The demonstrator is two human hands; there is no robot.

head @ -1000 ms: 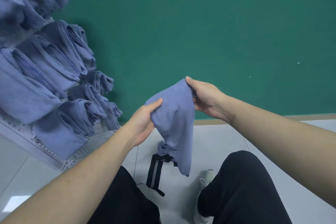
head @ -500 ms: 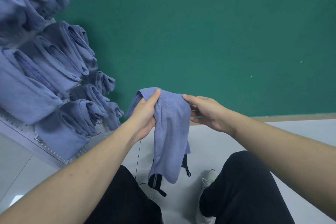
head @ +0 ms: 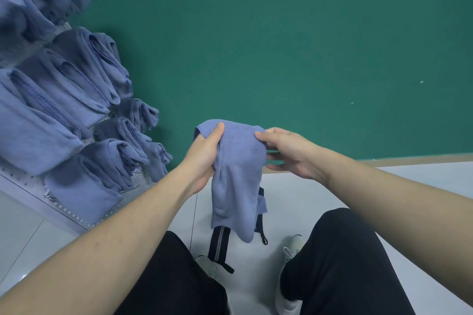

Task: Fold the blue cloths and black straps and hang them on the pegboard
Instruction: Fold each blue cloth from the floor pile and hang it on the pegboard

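Note:
A blue cloth (head: pixel 236 174) hangs folded over in front of me, draped from my two hands. My left hand (head: pixel 204 156) grips its left top edge, thumb on the front. My right hand (head: pixel 289 151) holds the right top edge with its thumb, the fingers hidden behind the fabric. A black strap (head: pixel 218 244) with a grey stripe dangles below the cloth, its upper part hidden behind it. The white pegboard (head: pixel 74 215) stands at the left, loaded with several folded blue cloths (head: pixel 76 186).
A green wall (head: pixel 281 46) fills the background, with a wooden skirting along a pale tiled floor (head: pixel 307 192). My legs in black trousers and white shoes (head: pixel 289 250) are below the cloth.
The cloth has been lowered and doubled over, so it now hangs narrower. My right hand has moved down level with my left hand.

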